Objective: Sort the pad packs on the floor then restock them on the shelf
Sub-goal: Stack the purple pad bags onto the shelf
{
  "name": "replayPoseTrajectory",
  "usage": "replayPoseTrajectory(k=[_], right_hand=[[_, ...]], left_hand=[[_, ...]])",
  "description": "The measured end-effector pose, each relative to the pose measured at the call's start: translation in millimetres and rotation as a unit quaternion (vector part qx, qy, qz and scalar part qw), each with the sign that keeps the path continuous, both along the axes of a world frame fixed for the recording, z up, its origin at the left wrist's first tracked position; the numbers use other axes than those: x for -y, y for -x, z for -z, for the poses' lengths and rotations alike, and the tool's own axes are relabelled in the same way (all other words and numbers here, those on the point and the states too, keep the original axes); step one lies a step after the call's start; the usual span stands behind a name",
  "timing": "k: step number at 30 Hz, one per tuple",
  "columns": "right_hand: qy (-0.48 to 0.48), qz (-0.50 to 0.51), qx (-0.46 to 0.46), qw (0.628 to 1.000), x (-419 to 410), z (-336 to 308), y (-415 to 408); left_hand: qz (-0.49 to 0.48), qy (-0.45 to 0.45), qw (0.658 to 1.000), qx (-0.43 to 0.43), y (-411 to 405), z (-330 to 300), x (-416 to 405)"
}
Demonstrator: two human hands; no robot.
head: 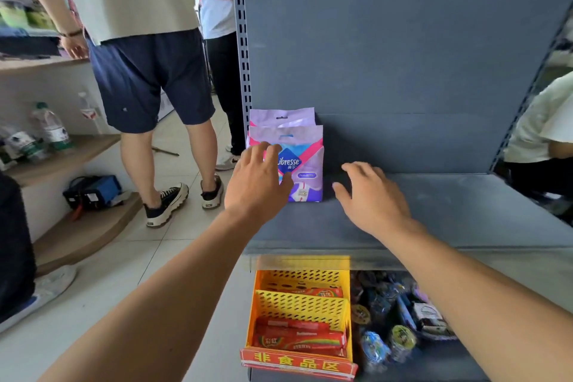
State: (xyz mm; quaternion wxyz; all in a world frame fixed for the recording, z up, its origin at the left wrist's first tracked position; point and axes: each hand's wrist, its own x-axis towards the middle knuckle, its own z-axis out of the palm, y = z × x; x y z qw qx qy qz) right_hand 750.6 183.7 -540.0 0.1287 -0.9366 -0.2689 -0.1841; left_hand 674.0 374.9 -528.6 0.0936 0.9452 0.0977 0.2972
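Observation:
Two purple and pink Libresse pad packs stand upright at the left end of a grey shelf (pixel 449 211), one behind the other. The front pack (pixel 305 164) faces me; the rear pack (pixel 280 116) shows only its top. My left hand (pixel 257 181) is in front of the front pack's left side, fingers relaxed and spread, fingertips at its face. My right hand (pixel 372 195) hovers over the bare shelf just right of the packs, fingers loose, holding nothing.
A yellow perforated basket (pixel 302 304) with red candy packs sits on the lower shelf, beside dark snack packets (pixel 400 319). Two people stand on the tiled floor at the left (pixel 148 77). Another person's sleeve (pixel 539 121) shows at the right. Wooden shelves with bottles (pixel 51 130) are at far left.

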Motion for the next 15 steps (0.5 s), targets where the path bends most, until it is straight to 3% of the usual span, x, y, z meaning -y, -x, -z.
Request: replayPoseTrajectory(k=[6,15], right_hand=[[0.026,0.020,0.025,0.999,64,-32,46],[0.054,0.173,0.009,0.983,246,-30,117]], left_hand=[[0.094,-0.008,0.995,-0.016,12,-34,79],[0.229,-0.072,0.966,-0.100,27,-34,243]])
